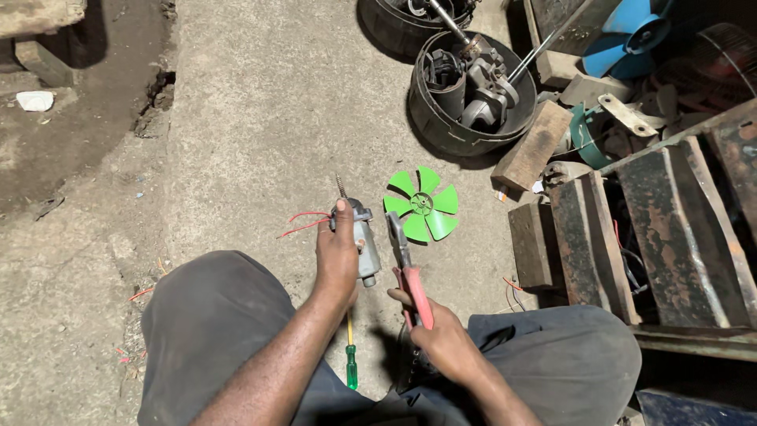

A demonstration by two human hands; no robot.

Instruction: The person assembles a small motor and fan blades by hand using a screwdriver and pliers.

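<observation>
Two knees in dark trousers frame a green screwdriver (351, 364) lying on the ground. Just above it, the left hand (337, 256) is wrapped tight around a small grey motor (364, 241) with red wires (303, 223). The right hand (445, 339) is closed on red-handled pliers (406, 268), whose tip sits just beside the motor. It looks like work on the motor; next, the tip must meet it carefully. A green fan blade (421, 203) lies nearby.
</observation>
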